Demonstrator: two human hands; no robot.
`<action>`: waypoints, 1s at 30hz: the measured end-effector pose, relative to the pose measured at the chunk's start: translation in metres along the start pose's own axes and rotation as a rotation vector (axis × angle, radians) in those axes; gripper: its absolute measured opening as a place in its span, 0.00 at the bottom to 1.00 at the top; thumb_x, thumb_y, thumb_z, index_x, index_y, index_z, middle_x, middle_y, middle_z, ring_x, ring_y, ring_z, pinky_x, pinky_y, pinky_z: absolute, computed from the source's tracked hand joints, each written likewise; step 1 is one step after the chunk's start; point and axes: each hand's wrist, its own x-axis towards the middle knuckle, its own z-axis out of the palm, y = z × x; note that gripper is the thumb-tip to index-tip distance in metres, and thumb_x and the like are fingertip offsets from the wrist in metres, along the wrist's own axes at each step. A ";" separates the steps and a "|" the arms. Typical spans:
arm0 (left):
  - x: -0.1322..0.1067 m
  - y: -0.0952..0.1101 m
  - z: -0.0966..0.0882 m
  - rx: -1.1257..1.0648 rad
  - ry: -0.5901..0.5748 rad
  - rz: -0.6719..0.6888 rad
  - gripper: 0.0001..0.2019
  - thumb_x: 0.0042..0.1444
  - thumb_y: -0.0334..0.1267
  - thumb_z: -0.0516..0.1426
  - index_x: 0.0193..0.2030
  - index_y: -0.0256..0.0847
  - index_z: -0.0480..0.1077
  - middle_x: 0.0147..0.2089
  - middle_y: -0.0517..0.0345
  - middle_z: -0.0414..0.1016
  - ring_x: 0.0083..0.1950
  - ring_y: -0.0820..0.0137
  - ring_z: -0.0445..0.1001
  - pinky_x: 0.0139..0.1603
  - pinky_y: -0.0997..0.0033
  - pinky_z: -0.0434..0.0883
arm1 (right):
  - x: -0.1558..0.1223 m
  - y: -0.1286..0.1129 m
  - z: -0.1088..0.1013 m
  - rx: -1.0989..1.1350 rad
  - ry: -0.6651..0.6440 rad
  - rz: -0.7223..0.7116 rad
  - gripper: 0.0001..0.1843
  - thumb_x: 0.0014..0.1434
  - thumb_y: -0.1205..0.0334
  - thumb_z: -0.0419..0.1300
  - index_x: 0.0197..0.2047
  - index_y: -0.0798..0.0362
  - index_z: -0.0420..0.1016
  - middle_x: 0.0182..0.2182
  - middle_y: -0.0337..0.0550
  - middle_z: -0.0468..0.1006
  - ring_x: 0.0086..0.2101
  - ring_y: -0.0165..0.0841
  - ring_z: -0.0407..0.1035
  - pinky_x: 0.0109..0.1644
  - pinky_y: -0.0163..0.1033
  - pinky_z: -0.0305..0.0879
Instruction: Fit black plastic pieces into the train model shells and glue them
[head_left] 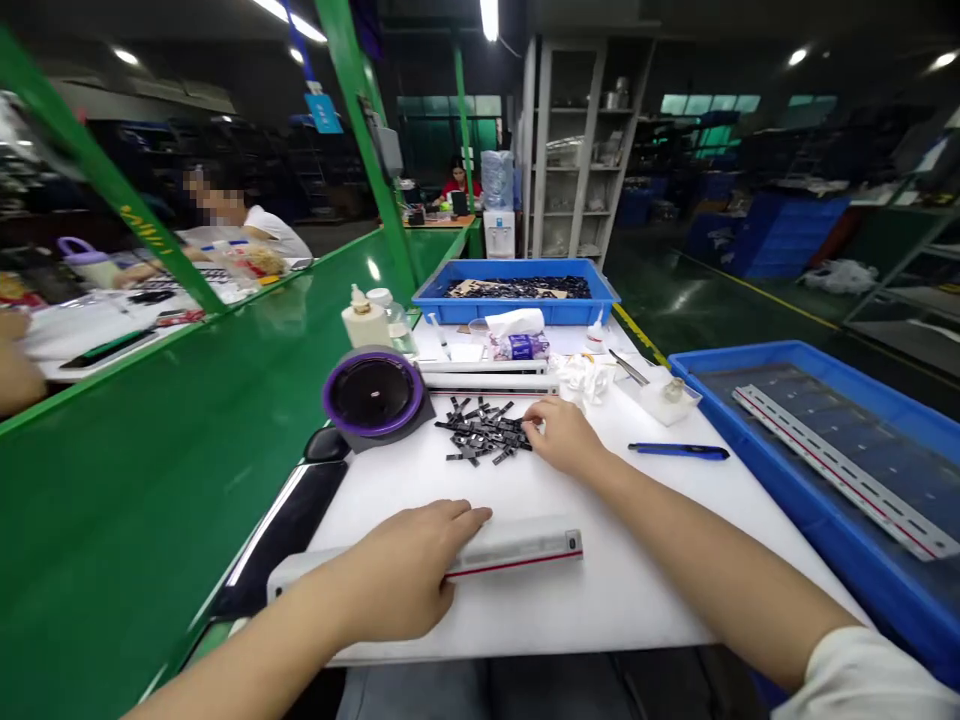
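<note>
Black strips crowd the right fingers, their pinch unclear; a blue cutter lies rightward. Left fingers clasp a white bar, a purple-rimmed reel beyond.

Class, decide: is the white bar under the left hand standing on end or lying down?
Lying down: the white bar stretches lengthwise along the white tabletop, with the left hand over it.

Left hand and right hand bare, forearms too. Right sleeve off-white, plain, short, loose-fitting. Grey-blue legwear at bottom, partly in shadow.
</note>
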 end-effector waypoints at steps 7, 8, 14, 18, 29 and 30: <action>0.028 0.001 0.003 0.019 0.068 0.055 0.32 0.52 0.34 0.55 0.66 0.45 0.62 0.58 0.46 0.68 0.55 0.53 0.71 0.56 0.50 0.71 | 0.005 0.003 -0.001 -0.075 -0.099 0.089 0.11 0.63 0.63 0.55 0.43 0.54 0.78 0.44 0.49 0.76 0.43 0.38 0.72 0.49 0.41 0.64; 0.029 0.000 0.003 0.014 0.075 0.059 0.30 0.53 0.37 0.56 0.66 0.45 0.62 0.58 0.46 0.68 0.55 0.53 0.71 0.56 0.50 0.71 | 0.006 0.003 -0.001 -0.083 -0.109 0.099 0.12 0.63 0.63 0.54 0.43 0.54 0.78 0.44 0.49 0.76 0.43 0.38 0.72 0.49 0.41 0.64; 0.042 -0.011 -0.002 -0.042 0.259 0.040 0.19 0.63 0.45 0.51 0.58 0.44 0.70 0.55 0.48 0.72 0.54 0.57 0.72 0.54 0.56 0.71 | 0.007 -0.001 0.004 -0.094 -0.150 0.145 0.10 0.60 0.66 0.54 0.38 0.53 0.78 0.42 0.48 0.77 0.37 0.39 0.73 0.40 0.42 0.63; 0.064 -0.022 -0.008 -0.011 0.606 -0.037 0.17 0.64 0.43 0.51 0.55 0.40 0.72 0.54 0.47 0.73 0.54 0.57 0.72 0.55 0.56 0.71 | 0.004 -0.007 -0.003 -0.048 -0.102 0.109 0.10 0.61 0.66 0.54 0.39 0.52 0.78 0.43 0.47 0.78 0.42 0.39 0.73 0.43 0.41 0.63; 0.078 -0.005 -0.013 -0.069 0.751 -0.108 0.13 0.65 0.41 0.53 0.47 0.43 0.77 0.38 0.55 0.81 0.37 0.62 0.76 0.40 0.62 0.68 | -0.021 -0.033 -0.027 0.696 -0.019 0.061 0.09 0.54 0.63 0.63 0.40 0.52 0.77 0.30 0.39 0.79 0.26 0.29 0.69 0.31 0.36 0.65; 0.075 -0.003 -0.014 -0.189 0.738 -0.152 0.12 0.64 0.41 0.54 0.46 0.44 0.78 0.37 0.56 0.81 0.37 0.63 0.75 0.38 0.64 0.68 | -0.020 -0.034 -0.027 0.823 -0.062 0.118 0.10 0.54 0.61 0.63 0.41 0.53 0.77 0.30 0.39 0.78 0.26 0.29 0.69 0.29 0.35 0.65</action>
